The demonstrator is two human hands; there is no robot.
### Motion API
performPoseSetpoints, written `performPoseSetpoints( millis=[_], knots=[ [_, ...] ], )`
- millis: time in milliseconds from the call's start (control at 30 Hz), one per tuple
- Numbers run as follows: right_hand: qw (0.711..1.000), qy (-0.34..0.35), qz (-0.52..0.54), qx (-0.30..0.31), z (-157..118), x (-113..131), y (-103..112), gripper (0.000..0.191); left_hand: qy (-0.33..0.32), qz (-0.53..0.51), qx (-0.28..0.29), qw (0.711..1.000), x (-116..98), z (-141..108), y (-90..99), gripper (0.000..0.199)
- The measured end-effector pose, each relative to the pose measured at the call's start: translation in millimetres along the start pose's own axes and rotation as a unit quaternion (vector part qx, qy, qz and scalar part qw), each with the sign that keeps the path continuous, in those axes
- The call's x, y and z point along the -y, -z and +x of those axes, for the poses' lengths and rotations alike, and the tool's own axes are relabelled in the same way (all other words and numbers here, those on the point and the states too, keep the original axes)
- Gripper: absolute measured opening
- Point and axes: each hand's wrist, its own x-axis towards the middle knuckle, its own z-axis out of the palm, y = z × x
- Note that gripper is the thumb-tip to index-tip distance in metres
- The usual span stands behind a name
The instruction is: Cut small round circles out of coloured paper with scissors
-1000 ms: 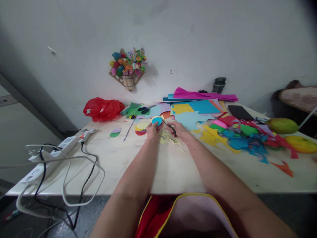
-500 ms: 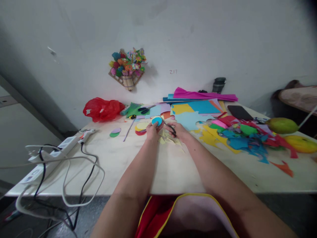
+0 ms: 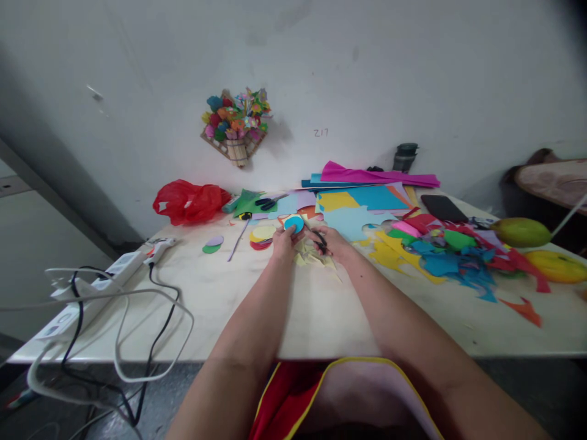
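Near the middle of the table, my left hand (image 3: 284, 240) is closed on a blue paper circle (image 3: 294, 224), with pale paper showing at its edge. My right hand (image 3: 334, 242) grips dark-handled scissors (image 3: 320, 242), whose blades point toward the circle. Pale yellow paper scraps (image 3: 314, 256) lie beneath and between both hands. Left of my left hand is a pile of cut circles with a cream one (image 3: 263, 233) over yellow and red ones. Farther left, a purple circle (image 3: 215, 241) overlaps a green one (image 3: 211, 249).
Colored scraps (image 3: 440, 263) spread to the right beside two mango-like fruits (image 3: 523, 232). Paper sheets (image 3: 358, 200) and a black phone-like object (image 3: 444, 208) lie behind. At left are a red plastic bag (image 3: 190, 203), a power strip (image 3: 98, 293) and looped cables (image 3: 156, 330).
My left hand and the blue circle have shifted slightly right, closer to the scissors. My right hand has barely moved and still grips the scissors.
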Motion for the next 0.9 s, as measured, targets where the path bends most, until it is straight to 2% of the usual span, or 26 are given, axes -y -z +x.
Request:
performPoseSetpoints(
  millis=[133, 300, 533, 900],
  knots=[
    [1.0, 0.001, 0.002, -0.002, -0.8, 1.0, -0.4, 0.019, 0.002, -0.003, 0.004, 1.0, 1.2, 1.1, 0.5, 0.019],
    [1.0, 0.009, 0.003, -0.007, -2.2, 1.8, -0.9, 0.018, 0.002, 0.002, 0.005, 1.0, 0.8, 1.1, 0.4, 0.017],
    [1.0, 0.005, 0.005, -0.005, 2.1, -1.3, -0.6, 0.016, -0.009, 0.004, 0.009, 1.0, 3.0, 3.4, 1.4, 0.026],
    [0.999, 0.027, 0.02, -0.005, 5.8, -5.2, 0.6, 0.023, 0.0, -0.022, -0.005, 1.0, 0.4, 1.4, -0.8, 0.013]
  ],
)
